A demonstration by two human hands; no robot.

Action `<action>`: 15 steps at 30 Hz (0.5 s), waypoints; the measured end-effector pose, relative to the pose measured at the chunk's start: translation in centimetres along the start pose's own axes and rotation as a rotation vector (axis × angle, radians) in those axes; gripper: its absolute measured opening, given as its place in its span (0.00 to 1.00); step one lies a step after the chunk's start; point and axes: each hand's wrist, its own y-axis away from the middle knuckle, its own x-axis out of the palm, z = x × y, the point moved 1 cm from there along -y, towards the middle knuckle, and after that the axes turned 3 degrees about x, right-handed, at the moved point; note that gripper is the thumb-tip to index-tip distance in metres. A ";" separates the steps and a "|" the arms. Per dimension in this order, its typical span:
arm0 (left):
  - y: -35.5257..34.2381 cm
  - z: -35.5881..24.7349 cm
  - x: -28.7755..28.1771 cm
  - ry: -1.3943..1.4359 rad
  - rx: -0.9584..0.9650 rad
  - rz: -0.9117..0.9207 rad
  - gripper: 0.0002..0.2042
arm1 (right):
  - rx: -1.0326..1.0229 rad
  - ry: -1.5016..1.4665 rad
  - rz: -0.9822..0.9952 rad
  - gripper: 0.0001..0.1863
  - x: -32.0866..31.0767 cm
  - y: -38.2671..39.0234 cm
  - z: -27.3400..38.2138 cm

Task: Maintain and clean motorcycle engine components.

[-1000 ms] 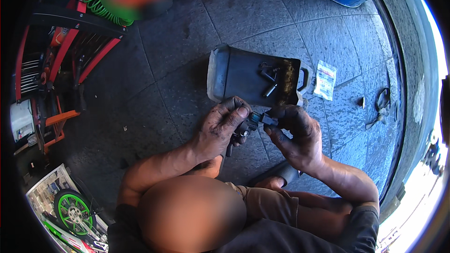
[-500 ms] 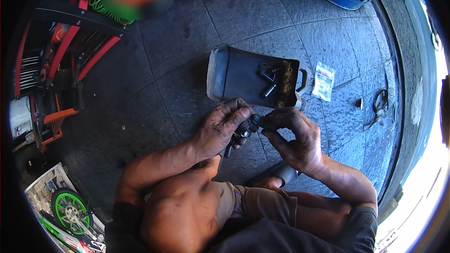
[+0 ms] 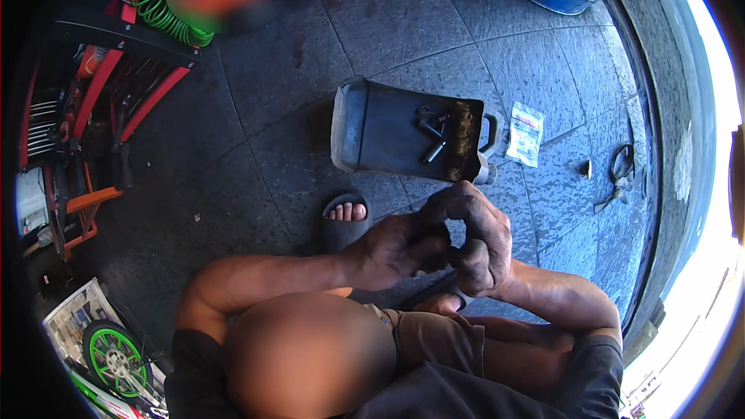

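My left hand and my right hand meet in front of me, fingers curled and fingertips pressed together. A small gap shows between them. Whatever they hold is hidden behind dark-stained fingers. Beyond them a cut-open dark plastic jerrycan lies on its side as a tray, its handle and spout to the right. Several small metal parts rest in it, one a short shiny cylinder.
A white printed packet lies right of the jerrycan. Farther right are a small cone-shaped piece and a dark strap. A red-framed tool rack and green coiled hose stand left. My sandalled foot shows below.
My hands have come closer together and turned, so the small dark mechanical part seen in my left hand is now covered. My sandalled foot has come into sight.
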 end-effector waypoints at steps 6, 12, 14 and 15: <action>-0.4 -1.1 1.7 -0.146 0.084 0.127 0.11 | -0.168 0.086 -0.017 0.10 -1.3 0.8 0.6; -1.8 -1.5 2.4 -0.077 0.077 0.090 0.12 | -0.171 0.141 -0.056 0.07 -2.7 -0.2 1.8; -2.3 -0.5 2.0 -0.026 0.075 0.089 0.13 | -0.100 0.120 -0.038 0.06 -3.0 -0.5 1.2; -2.6 0.2 1.8 0.031 0.071 0.090 0.14 | -0.103 0.121 -0.040 0.06 -2.7 -0.8 0.5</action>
